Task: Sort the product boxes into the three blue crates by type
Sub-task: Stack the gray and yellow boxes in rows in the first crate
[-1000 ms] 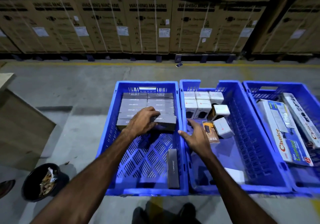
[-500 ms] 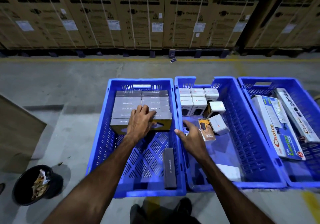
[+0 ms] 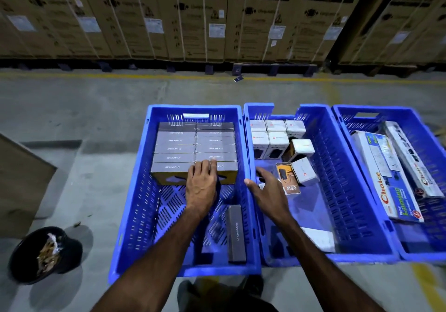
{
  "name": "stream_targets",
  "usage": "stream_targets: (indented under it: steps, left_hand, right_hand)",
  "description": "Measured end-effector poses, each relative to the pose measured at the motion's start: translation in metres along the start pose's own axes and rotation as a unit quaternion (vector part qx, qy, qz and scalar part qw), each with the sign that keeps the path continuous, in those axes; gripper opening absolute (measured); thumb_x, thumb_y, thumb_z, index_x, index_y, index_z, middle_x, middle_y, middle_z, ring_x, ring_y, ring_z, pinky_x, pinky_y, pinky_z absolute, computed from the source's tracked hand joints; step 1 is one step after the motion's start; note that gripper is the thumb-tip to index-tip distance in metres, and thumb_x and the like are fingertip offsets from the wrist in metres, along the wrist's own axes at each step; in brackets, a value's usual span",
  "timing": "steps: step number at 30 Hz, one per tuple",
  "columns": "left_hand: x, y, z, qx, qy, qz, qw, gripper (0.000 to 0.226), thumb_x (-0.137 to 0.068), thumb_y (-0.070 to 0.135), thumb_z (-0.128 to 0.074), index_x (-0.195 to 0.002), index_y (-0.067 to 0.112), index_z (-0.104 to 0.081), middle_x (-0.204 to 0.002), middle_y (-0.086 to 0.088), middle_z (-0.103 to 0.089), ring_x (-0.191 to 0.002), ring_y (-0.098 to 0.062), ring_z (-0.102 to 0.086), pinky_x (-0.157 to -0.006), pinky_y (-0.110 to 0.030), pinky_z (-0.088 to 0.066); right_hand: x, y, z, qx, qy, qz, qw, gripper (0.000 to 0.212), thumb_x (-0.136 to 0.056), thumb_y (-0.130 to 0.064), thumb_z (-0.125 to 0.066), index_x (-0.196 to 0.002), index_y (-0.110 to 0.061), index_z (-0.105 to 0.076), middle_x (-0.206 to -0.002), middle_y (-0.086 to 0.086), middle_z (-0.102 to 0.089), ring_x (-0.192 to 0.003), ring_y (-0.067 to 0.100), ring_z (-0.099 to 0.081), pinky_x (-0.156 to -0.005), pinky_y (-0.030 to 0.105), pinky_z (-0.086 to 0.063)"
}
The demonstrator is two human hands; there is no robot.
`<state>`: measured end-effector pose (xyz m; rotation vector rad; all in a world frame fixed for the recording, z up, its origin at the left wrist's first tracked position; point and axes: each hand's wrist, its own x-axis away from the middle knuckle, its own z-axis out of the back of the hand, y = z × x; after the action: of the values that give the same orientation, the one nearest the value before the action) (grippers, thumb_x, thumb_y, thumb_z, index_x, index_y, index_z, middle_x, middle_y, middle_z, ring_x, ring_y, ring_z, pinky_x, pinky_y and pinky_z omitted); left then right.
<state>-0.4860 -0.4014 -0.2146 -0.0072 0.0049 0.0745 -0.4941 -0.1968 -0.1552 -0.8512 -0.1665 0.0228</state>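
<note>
Three blue crates stand side by side on the floor. The left crate point(image 3: 135, 191) holds two rows of grey boxes point(image 3: 176, 142) at its far end and one loose grey box point(image 3: 236, 233) by its right wall. My left hand point(image 3: 201, 183) rests flat, fingers straight, on the nearest grey boxes point(image 3: 169, 168). The middle crate point(image 3: 337, 166) holds white boxes point(image 3: 275, 137), a tilted white box point(image 3: 305, 171) and an orange 65W pack point(image 3: 287, 178). My right hand point(image 3: 268, 191) hovers open over the middle crate's left side. The right crate point(image 3: 415, 128) holds long Choice boxes point(image 3: 383, 174).
A black bin point(image 3: 31, 253) with scraps sits on the floor at the lower left. A brown cardboard box point(image 3: 21, 181) stands at the left edge. Stacked washing machine cartons point(image 3: 193, 17) line the back wall. Another white box point(image 3: 318, 239) lies near the middle crate's front.
My left hand slid forward and flattened onto the front grey boxes, squaring them into the row. My right hand stayed over the middle crate. The view moved closer.
</note>
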Motion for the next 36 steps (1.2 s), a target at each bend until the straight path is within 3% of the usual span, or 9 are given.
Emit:
stream_targets:
  steps: [6, 10, 13, 17, 18, 22, 28, 31, 36]
  left_hand:
    - [0.047, 0.013, 0.011, 0.158, 0.044, 0.035, 0.986, 0.066, -0.092, 0.034, -0.063, -0.153, 0.021, -0.043, -0.137, -0.010, -0.049, -0.127, -0.031, -0.048, -0.104, -0.047, -0.047]
    - [0.079, 0.028, 0.020, 0.377, -0.105, 0.140, 0.909, 0.078, -0.093, 0.063, -0.062, -0.158, 0.029, -0.037, -0.142, -0.003, -0.049, -0.132, -0.027, -0.053, -0.104, -0.039, -0.047]
    - [0.089, 0.037, 0.024, 0.429, -0.202, 0.145, 0.869, 0.100, -0.082, 0.079, -0.063, -0.162, 0.031, -0.029, -0.162, -0.007, -0.038, -0.146, -0.027, -0.043, -0.110, -0.037, -0.040]
    - [0.092, 0.044, 0.036, 0.513, -0.275, 0.078, 0.809, 0.082, -0.098, 0.049, -0.065, -0.164, 0.028, -0.021, -0.160, -0.009, -0.046, -0.123, -0.012, -0.053, -0.086, -0.012, -0.050]
    - [0.092, 0.045, 0.038, 0.509, -0.290, 0.068, 0.808, 0.084, -0.099, 0.048, -0.065, -0.164, 0.031, -0.016, -0.160, -0.009, -0.045, -0.125, -0.015, -0.055, -0.089, -0.015, -0.053]
    - [0.089, 0.039, 0.036, 0.375, -0.316, 0.056, 0.870, 0.100, -0.085, 0.077, -0.059, -0.161, 0.046, -0.002, -0.159, -0.015, -0.045, -0.133, -0.037, -0.057, -0.107, -0.053, -0.049]
    - [0.094, 0.044, 0.045, 0.344, -0.273, 0.131, 0.889, 0.095, -0.082, 0.028, -0.070, -0.159, 0.033, -0.014, -0.129, -0.017, -0.067, -0.112, -0.038, -0.067, -0.091, -0.047, -0.057]
    - [0.096, 0.025, 0.042, 0.428, -0.253, 0.203, 0.843, 0.089, -0.076, 0.017, -0.073, -0.152, 0.033, -0.029, -0.110, -0.008, -0.069, -0.092, -0.029, -0.070, -0.071, -0.039, -0.059]
    - [0.092, -0.023, 0.058, 0.614, -0.215, 0.256, 0.715, 0.058, -0.086, 0.001, -0.078, -0.129, 0.026, -0.049, -0.117, -0.008, -0.071, -0.089, -0.022, -0.071, -0.059, -0.036, -0.056]
  right_hand:
    - [0.000, 0.003, -0.002, -0.008, -0.002, -0.009, 1.000, 0.064, -0.095, -0.046, -0.066, -0.149, -0.015, -0.051, -0.148, 0.006, -0.058, -0.133, 0.024, -0.056, -0.108, 0.047, -0.048]
    - [0.001, 0.003, -0.003, -0.022, -0.001, -0.018, 1.000, 0.061, -0.095, -0.047, -0.066, -0.147, -0.016, -0.053, -0.145, 0.006, -0.059, -0.131, 0.024, -0.057, -0.107, 0.047, -0.047]
    - [0.003, 0.002, -0.001, -0.031, -0.002, -0.023, 0.999, 0.060, -0.095, -0.047, -0.066, -0.145, -0.017, -0.054, -0.144, 0.005, -0.060, -0.130, 0.024, -0.057, -0.107, 0.044, -0.047]
    - [0.006, 0.003, 0.001, -0.041, -0.006, -0.013, 0.999, 0.059, -0.096, -0.049, -0.066, -0.145, -0.017, -0.055, -0.141, 0.004, -0.061, -0.128, 0.022, -0.058, -0.105, 0.044, -0.049]
    - [0.007, 0.002, 0.001, -0.046, -0.010, -0.014, 0.999, 0.059, -0.096, -0.049, -0.066, -0.144, -0.016, -0.055, -0.141, 0.004, -0.061, -0.127, 0.021, -0.058, -0.105, 0.044, -0.049]
    - [0.008, 0.002, -0.001, -0.050, -0.013, -0.016, 0.999, 0.064, -0.093, -0.056, -0.064, -0.142, -0.015, -0.057, -0.137, 0.004, -0.064, -0.124, 0.022, -0.061, -0.102, 0.046, -0.053]
    - [0.007, 0.006, 0.004, -0.030, -0.007, 0.007, 0.999, 0.047, -0.088, -0.051, -0.068, -0.121, -0.017, -0.070, -0.115, 0.001, -0.074, -0.106, 0.021, -0.068, -0.089, 0.040, -0.055]
    - [0.007, 0.010, 0.009, -0.002, -0.017, 0.019, 1.000, 0.047, -0.089, -0.044, -0.072, -0.125, -0.014, -0.068, -0.121, 0.004, -0.072, -0.113, 0.023, -0.066, -0.093, 0.038, -0.052]
    - [0.020, -0.004, 0.020, 0.013, 0.051, 0.104, 0.993, 0.032, -0.092, -0.037, -0.064, -0.119, -0.021, -0.071, -0.112, -0.002, -0.069, -0.105, 0.017, -0.063, -0.092, 0.038, -0.050]
